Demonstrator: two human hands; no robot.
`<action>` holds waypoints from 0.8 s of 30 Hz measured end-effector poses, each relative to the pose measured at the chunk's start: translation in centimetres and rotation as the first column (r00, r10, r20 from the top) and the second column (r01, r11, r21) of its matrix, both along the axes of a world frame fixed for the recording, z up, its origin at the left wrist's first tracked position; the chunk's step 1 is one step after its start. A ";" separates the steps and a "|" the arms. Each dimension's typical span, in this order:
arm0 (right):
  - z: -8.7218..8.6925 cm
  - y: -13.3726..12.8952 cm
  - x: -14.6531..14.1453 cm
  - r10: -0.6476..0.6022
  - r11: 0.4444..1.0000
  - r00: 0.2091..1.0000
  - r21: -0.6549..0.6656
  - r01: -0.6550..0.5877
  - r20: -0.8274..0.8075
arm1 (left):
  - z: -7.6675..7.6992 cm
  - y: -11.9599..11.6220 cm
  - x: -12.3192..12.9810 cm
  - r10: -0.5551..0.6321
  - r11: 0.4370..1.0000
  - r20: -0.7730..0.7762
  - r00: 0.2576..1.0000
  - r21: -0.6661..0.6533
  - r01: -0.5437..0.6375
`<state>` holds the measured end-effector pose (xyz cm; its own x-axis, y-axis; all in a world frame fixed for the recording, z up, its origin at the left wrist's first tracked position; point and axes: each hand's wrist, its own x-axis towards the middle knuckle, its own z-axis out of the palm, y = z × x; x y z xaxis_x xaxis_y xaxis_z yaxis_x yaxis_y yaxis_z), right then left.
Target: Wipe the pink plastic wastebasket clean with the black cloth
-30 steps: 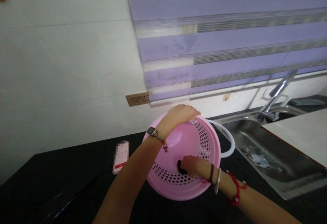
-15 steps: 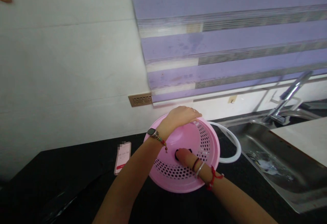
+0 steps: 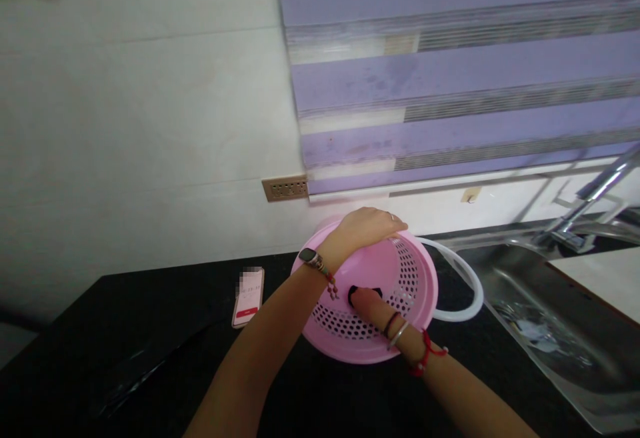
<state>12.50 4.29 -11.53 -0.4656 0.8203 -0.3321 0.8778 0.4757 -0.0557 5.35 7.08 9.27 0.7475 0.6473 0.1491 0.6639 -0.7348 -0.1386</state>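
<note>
A pink colander [image 3: 345, 350] with rows of holes sits on the black countertop, its inside facing me. My left hand [image 3: 369, 228] reaches across it and is closed over the far rim, with the fingertips partly hidden. Inside the bowl, my right hand [image 3: 366, 303] is closed on a small black thing [image 3: 353, 294] that pokes out at both sides of the fist. Whether that is cloth or a scrubber I cannot make out. To the right, a thick white curved tube or ring [image 3: 477, 291] lies against the colander's outer side, partly hidden behind it.
A phone [image 3: 249, 298] lies left of my left forearm. On the right are a steel sink [image 3: 545, 385], a faucet [image 3: 595, 191] and a pale board [image 3: 607, 278] over part of the basin. Behind stand a tiled wall with a socket [image 3: 285, 189] and a striped purple blind [image 3: 450, 75].
The whole view has shifted a little, so everything sits farther right in the picture. Both hands keep about the same places on and in the colander.
</note>
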 end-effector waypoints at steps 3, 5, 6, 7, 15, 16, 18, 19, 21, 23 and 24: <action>0.6 -0.3 0.9 0.006 1.000 0.997 -0.004 -0.006 0.071 | 0.1 0.1 -0.3 0.014 1.000 0.007 1.000 0.005 -0.014; 1.0 -0.3 1.4 0.006 1.000 0.995 0.007 -0.007 0.104 | 0.1 -0.1 -0.5 0.025 1.000 0.015 1.000 0.013 -0.026; 1.1 -0.3 1.5 0.003 1.000 0.993 0.016 -0.004 0.116 | 0.1 -0.2 -0.6 0.030 0.999 0.017 0.999 0.016 -0.030; 1.1 -0.3 1.6 -0.003 1.000 0.992 0.029 -0.001 0.125 | 0.0 -0.4 -0.6 0.035 0.999 0.018 0.999 0.015 -0.035; 0.6 -1.6 1.1 0.059 0.995 0.994 0.071 -0.066 0.092 | -0.5 -1.2 -0.2 0.018 0.999 -0.012 1.000 -0.028 -0.018; 0.7 -1.7 1.2 0.064 0.995 0.994 0.069 -0.070 0.090 | -0.4 -1.2 0.0 0.020 0.999 -0.009 1.000 -0.031 -0.021; 0.9 -1.7 1.7 0.048 0.996 0.993 0.069 -0.055 0.104 | -0.1 -1.3 0.4 0.022 0.999 -0.014 1.000 -0.035 -0.022; 1.1 -1.6 2.0 0.025 0.997 0.993 0.074 -0.034 0.118 | 0.1 -1.3 0.6 0.020 0.999 -0.021 1.000 -0.036 -0.021; 1.6 -1.2 2.7 -0.035 0.995 0.988 0.097 0.020 0.148 | 0.4 -1.4 1.2 0.022 0.999 -0.035 0.999 -0.034 -0.023; 2.1 -0.7 3.4 -0.079 0.990 0.984 0.126 0.059 0.161 | 0.5 -1.4 1.6 0.025 0.999 -0.041 0.999 -0.027 -0.026; 2.3 -0.6 3.7 -0.085 0.989 0.984 0.134 0.063 0.158 | 0.5 -1.3 1.7 0.023 0.999 -0.040 0.999 -0.022 -0.024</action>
<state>16.15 3.69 -9.22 -0.3503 0.8911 -0.2886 0.9031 0.4030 0.1482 7.06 5.77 9.78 0.7369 0.6679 0.1042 0.6756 -0.7221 -0.1488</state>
